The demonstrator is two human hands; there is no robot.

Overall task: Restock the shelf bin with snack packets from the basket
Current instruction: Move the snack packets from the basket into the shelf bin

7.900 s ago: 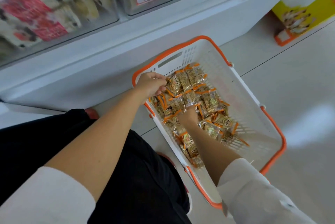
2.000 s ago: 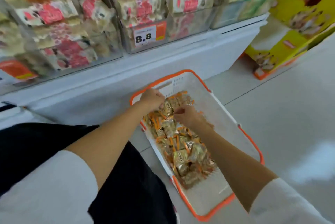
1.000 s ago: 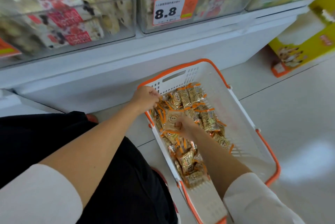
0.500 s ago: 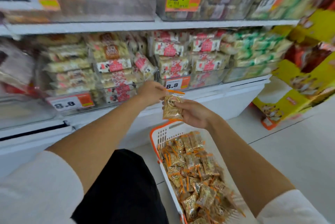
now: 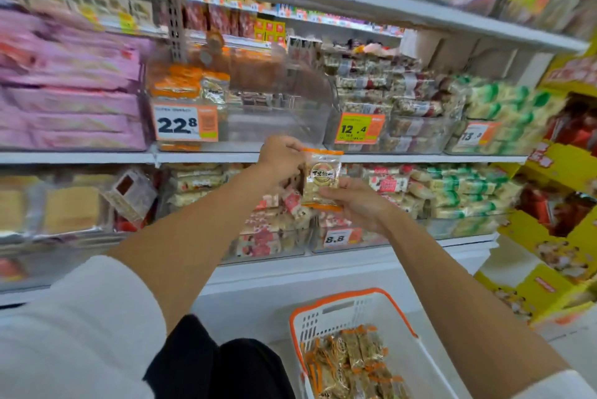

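I hold one snack packet [image 5: 321, 177], clear with orange ends and a round label, upright in front of the shelves. My right hand [image 5: 353, 203] grips its lower part from below. My left hand [image 5: 281, 158] pinches its upper left edge. Just above stands a clear shelf bin [image 5: 277, 114] with a 22.8 price tag; a few like packets lie at its left end and most of it is bare. The white basket [image 5: 326, 318] with an orange rim sits on the floor below, with several packets [image 5: 350, 360] inside.
Neighbouring clear bins hold other wrapped snacks: pink packs [image 5: 71, 101] to the left, a 12.4 bin [image 5: 387, 114] to the right, an 8.8 bin [image 5: 339, 234] below. Yellow display boxes [image 5: 555, 237] stand at the right. My dark-clad knee is beside the basket.
Both hands have lifted out of the basket with one packet and risen toward the upper shelf. My view has tilted up from the floor to the shelves.
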